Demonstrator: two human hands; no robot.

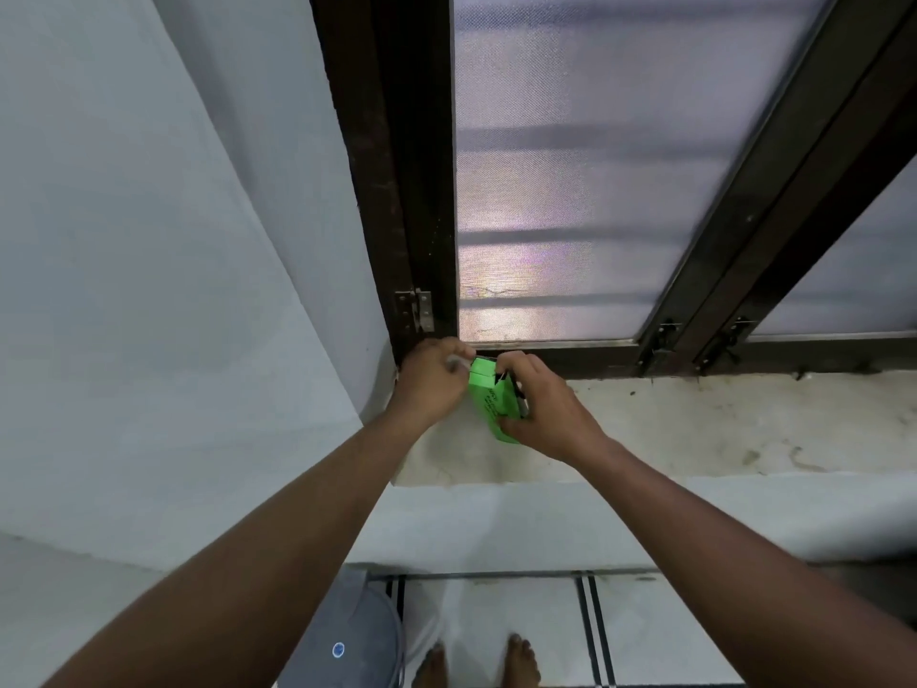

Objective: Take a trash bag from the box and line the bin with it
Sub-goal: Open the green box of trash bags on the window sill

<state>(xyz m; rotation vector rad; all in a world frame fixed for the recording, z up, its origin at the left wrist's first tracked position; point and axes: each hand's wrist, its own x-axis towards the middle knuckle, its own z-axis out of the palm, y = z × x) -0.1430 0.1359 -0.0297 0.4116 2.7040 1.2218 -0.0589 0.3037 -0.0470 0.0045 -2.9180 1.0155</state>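
Your right hand (543, 414) grips the green trash bag box (496, 402) from its 3 o'clock side, fingers curled round it, holding it above the stained window sill (694, 424); your left hand (431, 379) is at the box's 10 o'clock corner, fingers bunched at the open top flap, seemingly pinching something pale, though the view is too small to tell what; the grey bin (347, 638) stands on the floor at 6 o'clock, just beside your bare feet (521, 660).
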